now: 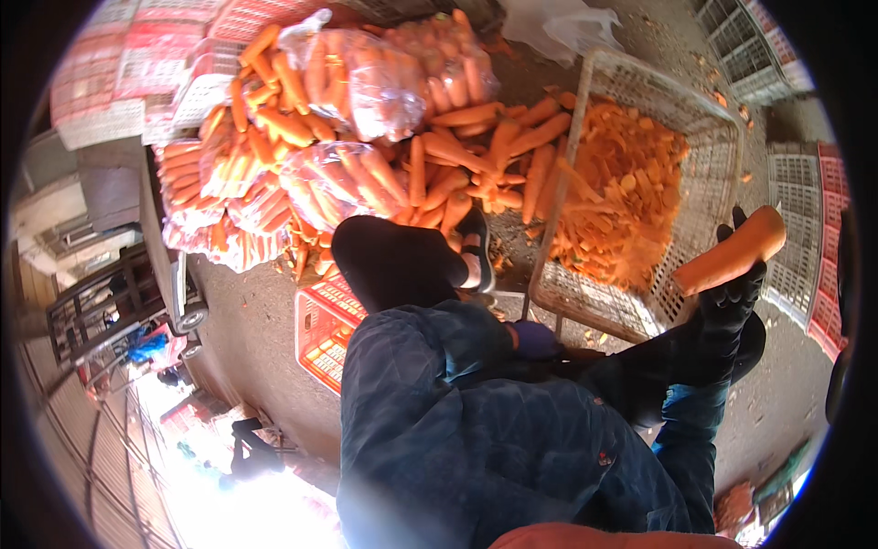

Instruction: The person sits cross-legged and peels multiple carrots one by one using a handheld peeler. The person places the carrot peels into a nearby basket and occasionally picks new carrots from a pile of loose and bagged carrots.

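My right hand, in a black glove, is raised at the right with a thick carrot in its grip. One end of this carrot looks cut. My left hand, in a purple glove, is low in front of my lap, between my knee and a white plastic crate. Its fingers are mostly hidden, so I cannot tell if it holds something. Orange carrot peelings and cut pieces lie in the crate. Beside it, loose whole carrots are heaped on the ground.
Clear bags packed with carrots are piled ahead and left. A red plastic crate stands by my left knee. Stacked crates line the right side, with more stacked crates at upper left. A vehicle is parked farther left.
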Motion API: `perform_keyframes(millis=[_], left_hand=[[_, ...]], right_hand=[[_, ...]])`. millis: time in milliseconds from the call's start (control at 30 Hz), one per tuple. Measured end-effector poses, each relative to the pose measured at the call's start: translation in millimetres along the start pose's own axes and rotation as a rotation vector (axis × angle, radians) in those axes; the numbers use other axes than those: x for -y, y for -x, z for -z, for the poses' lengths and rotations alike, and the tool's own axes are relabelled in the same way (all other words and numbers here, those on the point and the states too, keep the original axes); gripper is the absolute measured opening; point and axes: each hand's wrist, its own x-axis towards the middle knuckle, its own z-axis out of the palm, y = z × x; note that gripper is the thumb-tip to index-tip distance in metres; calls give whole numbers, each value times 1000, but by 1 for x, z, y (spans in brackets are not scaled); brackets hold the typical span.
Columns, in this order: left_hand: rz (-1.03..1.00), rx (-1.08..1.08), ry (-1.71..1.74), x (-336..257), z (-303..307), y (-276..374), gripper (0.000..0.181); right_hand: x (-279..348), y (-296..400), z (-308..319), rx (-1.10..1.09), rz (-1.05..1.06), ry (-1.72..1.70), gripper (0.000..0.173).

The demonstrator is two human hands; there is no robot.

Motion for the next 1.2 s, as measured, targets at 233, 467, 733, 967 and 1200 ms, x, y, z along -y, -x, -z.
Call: perform_keyframes(millis=[233, 467, 733, 967, 1200], left_hand=[[-275, -715, -49, -92, 138, 32, 41], [-544, -825, 653, -97, 165, 50, 75], [-715, -477, 1455, -69, 126, 55, 54], [-787, -748, 1681, -29, 112, 85, 47], [-668, -956, 1149, -27, 113, 101, 41]], right_hand=[[-15, -27, 39, 172, 112, 143, 56], [-122, 2, -24, 211, 171, 750, 20], [-147, 42, -117, -48, 20, 755, 38], [-118, 22, -141, 20, 33, 1014, 45], [-103, 0, -167, 88, 4, 1481, 38]])
